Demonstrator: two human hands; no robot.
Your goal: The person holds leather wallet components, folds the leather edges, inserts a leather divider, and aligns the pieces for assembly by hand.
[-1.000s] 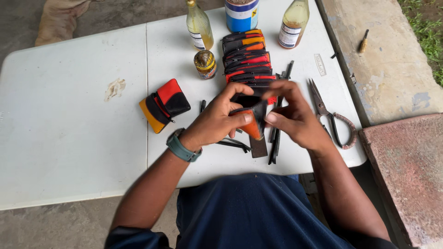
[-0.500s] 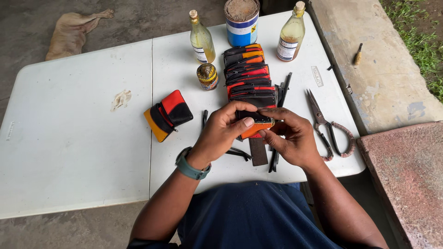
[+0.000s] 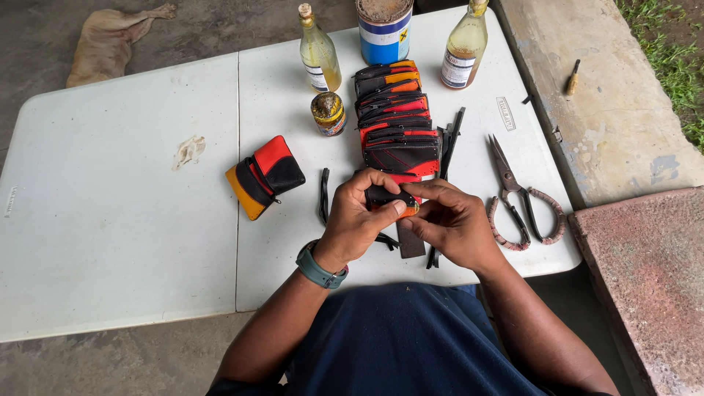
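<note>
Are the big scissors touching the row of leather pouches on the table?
Apart. The head view shows bare white table between the scissors and the row of pouches, with black strips lying in that gap.

I'm looking at an outdoor craft workspace: a white folding table (image 3: 132, 242) on bare concrete, shears (image 3: 522, 196) at right, glue bottles (image 3: 319, 53) and a tin (image 3: 384, 31) far, grass (image 3: 671, 51) far right.

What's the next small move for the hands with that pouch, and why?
Probably a small turn or fold of the black-and-orange pouch. Both the left hand and right hand pinch it just above the table, fingertips meeting at its orange edge. The row of pouches lies just beyond, and the scissors are untouched.
</note>
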